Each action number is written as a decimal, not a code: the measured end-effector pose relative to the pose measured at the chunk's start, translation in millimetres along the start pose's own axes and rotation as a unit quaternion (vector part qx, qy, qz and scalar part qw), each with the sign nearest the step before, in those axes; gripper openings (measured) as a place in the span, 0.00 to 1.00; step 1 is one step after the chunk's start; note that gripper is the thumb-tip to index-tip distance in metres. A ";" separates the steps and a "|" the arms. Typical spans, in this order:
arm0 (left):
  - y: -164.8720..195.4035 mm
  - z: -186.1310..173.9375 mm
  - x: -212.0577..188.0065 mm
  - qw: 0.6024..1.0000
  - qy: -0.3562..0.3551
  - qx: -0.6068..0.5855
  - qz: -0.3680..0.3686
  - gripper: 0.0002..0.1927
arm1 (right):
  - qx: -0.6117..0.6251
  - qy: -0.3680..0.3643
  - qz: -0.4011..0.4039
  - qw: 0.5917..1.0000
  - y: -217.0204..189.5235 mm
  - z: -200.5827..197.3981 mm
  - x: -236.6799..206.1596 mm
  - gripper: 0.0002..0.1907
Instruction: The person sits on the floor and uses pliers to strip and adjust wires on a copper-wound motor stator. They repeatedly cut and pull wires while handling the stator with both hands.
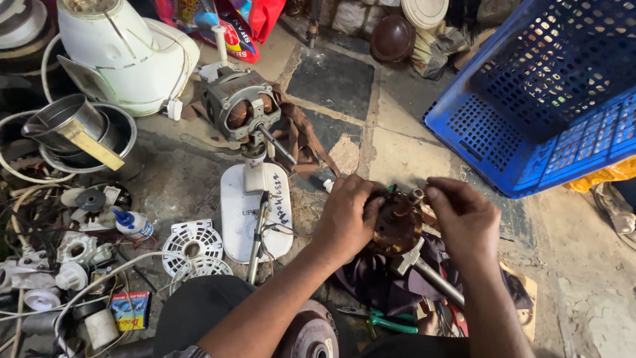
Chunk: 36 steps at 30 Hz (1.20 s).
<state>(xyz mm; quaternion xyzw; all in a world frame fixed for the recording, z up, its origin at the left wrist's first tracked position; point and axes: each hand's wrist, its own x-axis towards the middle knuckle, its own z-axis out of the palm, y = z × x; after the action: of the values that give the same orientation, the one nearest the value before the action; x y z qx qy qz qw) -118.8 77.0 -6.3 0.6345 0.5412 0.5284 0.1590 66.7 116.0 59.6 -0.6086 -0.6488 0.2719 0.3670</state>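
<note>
Gripping a rusty fan motor [396, 229] between left hand [348, 215] and right hand [464, 219].

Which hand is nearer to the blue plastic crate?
Right. The right hand pinches at the top of the brown motor, just below-left of the blue plastic crate. The left hand grips the motor's far side, farther from the crate.

**A floor-level appliance repair workshop**

Stripped fan motors with bare copper windings [240, 109], white plastic vent grilles [193, 246], green-handled pliers [384, 322], tangled wires and loose parts lie scattered over a grimy stone floor [391, 149] beside a blue perforated plastic crate [543, 99].
</note>
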 end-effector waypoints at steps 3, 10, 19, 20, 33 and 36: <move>-0.8 -0.6 -0.7 1.000 -0.013 -0.016 0.008 0.08 | -0.003 0.014 0.010 1.000 2.5 4.3 18.0 0.12; -10.5 3.1 -1.9 0.995 0.052 -0.075 0.049 0.04 | 0.120 -0.065 0.130 0.982 30.1 18.1 24.8 0.14; -29.4 13.9 -8.0 0.995 0.047 -0.058 0.064 0.05 | 0.349 -0.039 0.223 0.909 36.3 32.4 -58.2 0.24; -31.1 15.6 -8.1 0.995 0.044 -0.059 0.066 0.05 | 0.384 -0.048 0.221 0.895 34.2 38.0 -63.0 0.24; -19.1 7.4 -28.4 0.880 -0.094 -0.360 -0.294 0.36 | 0.525 -0.017 0.237 0.817 59.6 42.7 -47.9 0.16; 21.1 9.1 -59.7 0.832 -0.029 -0.476 -0.284 0.36 | 0.535 -0.078 0.217 0.813 65.8 34.5 -10.3 0.17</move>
<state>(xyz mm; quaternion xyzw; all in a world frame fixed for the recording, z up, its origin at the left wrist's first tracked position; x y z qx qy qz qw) -91.5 21.7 -23.3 0.3136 0.3740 0.6337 0.6002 77.6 116.4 -14.7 -0.4178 -0.2783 0.6955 0.5140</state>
